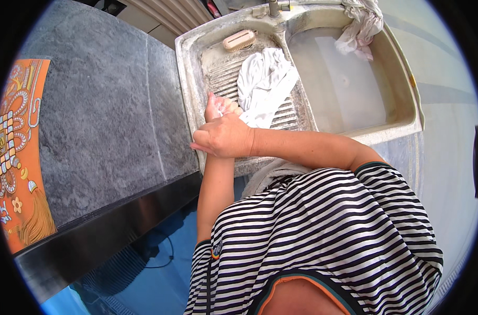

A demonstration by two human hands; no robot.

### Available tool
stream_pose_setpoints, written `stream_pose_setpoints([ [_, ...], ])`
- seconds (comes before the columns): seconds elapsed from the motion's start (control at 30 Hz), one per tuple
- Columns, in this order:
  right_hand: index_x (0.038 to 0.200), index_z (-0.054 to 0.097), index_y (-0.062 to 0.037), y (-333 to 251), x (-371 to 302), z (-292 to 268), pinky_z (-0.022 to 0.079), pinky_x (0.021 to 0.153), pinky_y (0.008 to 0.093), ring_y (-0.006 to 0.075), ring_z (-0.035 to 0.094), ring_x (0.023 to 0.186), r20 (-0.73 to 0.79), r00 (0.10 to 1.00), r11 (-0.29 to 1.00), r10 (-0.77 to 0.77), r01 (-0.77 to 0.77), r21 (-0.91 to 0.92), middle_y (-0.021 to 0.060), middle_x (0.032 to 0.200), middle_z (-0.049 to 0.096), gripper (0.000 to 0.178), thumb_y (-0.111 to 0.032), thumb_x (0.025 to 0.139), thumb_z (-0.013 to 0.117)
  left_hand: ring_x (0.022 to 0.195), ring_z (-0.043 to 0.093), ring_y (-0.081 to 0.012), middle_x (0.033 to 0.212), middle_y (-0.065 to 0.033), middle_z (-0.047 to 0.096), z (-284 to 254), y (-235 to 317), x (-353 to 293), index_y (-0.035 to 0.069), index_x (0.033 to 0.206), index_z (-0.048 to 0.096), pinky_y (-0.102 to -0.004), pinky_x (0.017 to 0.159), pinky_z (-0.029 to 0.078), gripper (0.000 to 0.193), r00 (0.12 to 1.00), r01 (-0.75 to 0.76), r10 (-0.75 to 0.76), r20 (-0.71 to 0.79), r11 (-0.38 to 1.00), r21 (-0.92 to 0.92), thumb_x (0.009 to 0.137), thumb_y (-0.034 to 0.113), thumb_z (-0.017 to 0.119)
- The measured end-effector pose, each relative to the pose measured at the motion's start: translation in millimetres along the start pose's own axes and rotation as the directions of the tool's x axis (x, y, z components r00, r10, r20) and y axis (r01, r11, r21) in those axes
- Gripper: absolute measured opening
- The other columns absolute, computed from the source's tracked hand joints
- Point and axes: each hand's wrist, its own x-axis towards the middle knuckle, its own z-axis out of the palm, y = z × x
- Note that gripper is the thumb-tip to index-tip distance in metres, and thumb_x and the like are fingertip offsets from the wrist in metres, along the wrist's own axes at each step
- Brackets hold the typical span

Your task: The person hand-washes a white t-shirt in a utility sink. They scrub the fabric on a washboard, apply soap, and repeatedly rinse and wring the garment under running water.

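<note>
Over the near left of the ribbed washboard [223,79], my two hands are together. My left hand [219,106] lies palm up, its thumb apart from its half-curled fingers, with a small white patch, suds or cloth, on the palm. Across its wrist comes my right hand [226,136], a closed fist wrapped round it. A wet white cloth [265,84] lies crumpled on the ribs just beyond my left fingers; neither hand visibly grips it. Farther up rests a pale pink scrubbing brush [239,40].
Right of the washboard is a basin [407,100] of cloudy water. White fabric [362,26] hangs over its far corner, near the tap [274,8]. A grey stone counter [97,105] adjoins on the left, with an orange patterned mat [26,157] at its edge.
</note>
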Motion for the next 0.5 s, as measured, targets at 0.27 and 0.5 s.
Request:
stream_pose_setpoints([
  [0.27,0.078,0.057,-0.0076,94.6,20.8,-32.7,0.049,0.062,0.0488,0.0399,0.064,0.068,0.278,0.868,0.892,0.412,-0.446,0.071,0.0156,0.067,0.064,0.051,-0.056,0.092,0.053,0.083,0.059,-0.0167,0.087,-0.0019,0.061,74.4,-19.6,36.9,0.012,0.095,0.059,-0.0370,0.085,0.050,0.031,0.678,-0.109,0.317,-0.663,0.935,0.337,0.102,0.038,0.044],
  [0.5,0.093,0.074,-0.0061,149.6,-29.2,-58.3,0.051,0.070,0.0310,0.0131,0.067,0.075,0.598,0.625,0.454,0.503,-0.779,0.433,0.0047,0.084,0.072,0.039,-0.043,0.081,0.078,0.101,0.061,-0.0327,0.104,-0.0148,0.062,-26.9,18.9,-0.5,0.007,0.096,0.056,-0.0532,0.100,0.043,0.043,0.975,-0.131,0.140,-0.173,0.990,0.059,0.103,0.043,0.035],
])
